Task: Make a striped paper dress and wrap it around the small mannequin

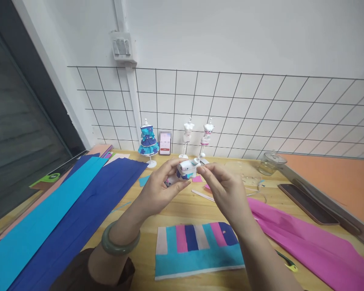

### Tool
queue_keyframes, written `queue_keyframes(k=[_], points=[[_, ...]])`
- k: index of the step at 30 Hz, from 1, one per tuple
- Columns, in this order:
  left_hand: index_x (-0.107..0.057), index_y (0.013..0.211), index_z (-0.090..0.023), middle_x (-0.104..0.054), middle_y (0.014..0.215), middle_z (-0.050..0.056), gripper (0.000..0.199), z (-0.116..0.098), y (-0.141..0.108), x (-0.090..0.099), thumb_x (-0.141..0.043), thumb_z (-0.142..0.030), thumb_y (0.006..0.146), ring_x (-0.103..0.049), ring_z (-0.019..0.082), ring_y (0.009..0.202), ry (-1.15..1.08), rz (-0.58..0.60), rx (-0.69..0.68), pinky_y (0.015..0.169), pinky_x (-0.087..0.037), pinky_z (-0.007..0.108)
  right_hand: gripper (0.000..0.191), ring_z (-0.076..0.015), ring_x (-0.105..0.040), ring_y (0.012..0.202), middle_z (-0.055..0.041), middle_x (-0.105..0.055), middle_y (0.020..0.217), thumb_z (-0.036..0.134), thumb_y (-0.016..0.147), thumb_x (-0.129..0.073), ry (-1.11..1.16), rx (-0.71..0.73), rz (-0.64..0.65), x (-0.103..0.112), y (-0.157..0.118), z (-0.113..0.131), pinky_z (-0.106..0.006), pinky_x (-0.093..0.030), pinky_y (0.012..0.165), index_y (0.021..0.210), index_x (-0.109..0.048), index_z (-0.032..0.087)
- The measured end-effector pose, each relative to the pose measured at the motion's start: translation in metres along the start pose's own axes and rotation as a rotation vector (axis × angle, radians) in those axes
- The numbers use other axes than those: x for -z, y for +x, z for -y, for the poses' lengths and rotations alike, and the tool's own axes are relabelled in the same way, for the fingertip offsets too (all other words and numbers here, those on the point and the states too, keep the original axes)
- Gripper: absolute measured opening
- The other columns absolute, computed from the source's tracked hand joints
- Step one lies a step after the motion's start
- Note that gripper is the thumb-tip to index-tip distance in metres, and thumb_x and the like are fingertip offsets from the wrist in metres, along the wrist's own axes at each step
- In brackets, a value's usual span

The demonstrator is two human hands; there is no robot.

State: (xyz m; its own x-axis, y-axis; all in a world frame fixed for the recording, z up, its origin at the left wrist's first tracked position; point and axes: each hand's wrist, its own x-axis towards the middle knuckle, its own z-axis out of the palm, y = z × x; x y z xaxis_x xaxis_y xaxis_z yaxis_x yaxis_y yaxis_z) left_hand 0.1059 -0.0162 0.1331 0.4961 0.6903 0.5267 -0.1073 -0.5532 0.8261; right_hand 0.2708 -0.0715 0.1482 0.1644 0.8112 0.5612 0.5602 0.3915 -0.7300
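Observation:
My left hand (160,186) is wrapped round a small white mannequin torso (187,166), which lies tilted on its side above the table. Blue, pink and white patches cover part of the torso. At its right end, the thumb and index finger of my right hand (223,182) are pinched close to the torso; what lies between them is too small to make out. Below my hands a striped panel (197,260) in turquoise, pink, navy and pale tones lies flat on the table.
Behind my hands stand a mannequin in a blue ruffled dress (148,139), a phone (165,143) and two white mannequins (188,133). Long blue sheets (87,194) lie left. To the right are a pink sheet (309,242), a dark phone-like slab (307,204), a glass jar (271,162) and yellow-handled scissors (289,263).

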Motion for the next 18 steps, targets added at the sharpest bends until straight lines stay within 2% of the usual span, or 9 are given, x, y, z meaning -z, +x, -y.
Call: queue_keyframes(k=[6, 14, 18], points=[[-0.049, 0.118, -0.023, -0.061, 0.117, 0.008, 0.038, -0.001, 0.001, 0.002, -0.063, -0.024, 0.083, -0.06, 0.018, 0.107, -0.049, 0.027, -0.006, 0.088, -0.05, 0.028, 0.024, -0.0107, -0.048, 0.057, 0.0022, -0.056, 0.063, 0.036, 0.089, -0.055, 0.028, 0.016, -0.038, -0.005, 0.0, -0.004, -0.023, -0.037, 0.055, 0.075, -0.065, 0.019], [-0.047, 0.116, -0.024, -0.058, 0.118, 0.007, 0.043, -0.005, -0.001, 0.002, -0.067, -0.025, 0.078, -0.058, 0.021, 0.109, 0.171, -0.059, -0.044, 0.094, -0.047, 0.035, 0.022, -0.0116, -0.051, 0.063, 0.001, -0.057, 0.068, 0.033, 0.091, -0.053, 0.011, 0.084, -0.15, -0.017, -0.005, -0.002, -0.024, -0.039, 0.06, 0.077, -0.064, 0.019], [-0.047, 0.119, -0.026, -0.056, 0.121, 0.006, 0.049, -0.008, -0.001, 0.004, -0.069, -0.027, 0.075, -0.055, 0.021, 0.111, 0.23, -0.049, -0.024, 0.096, -0.045, 0.036, 0.02, -0.0113, -0.05, 0.062, 0.0012, -0.055, 0.067, 0.029, 0.091, -0.054, -0.046, 0.133, -0.169, -0.017, -0.006, -0.003, -0.025, -0.038, 0.059, 0.076, -0.062, 0.018]])
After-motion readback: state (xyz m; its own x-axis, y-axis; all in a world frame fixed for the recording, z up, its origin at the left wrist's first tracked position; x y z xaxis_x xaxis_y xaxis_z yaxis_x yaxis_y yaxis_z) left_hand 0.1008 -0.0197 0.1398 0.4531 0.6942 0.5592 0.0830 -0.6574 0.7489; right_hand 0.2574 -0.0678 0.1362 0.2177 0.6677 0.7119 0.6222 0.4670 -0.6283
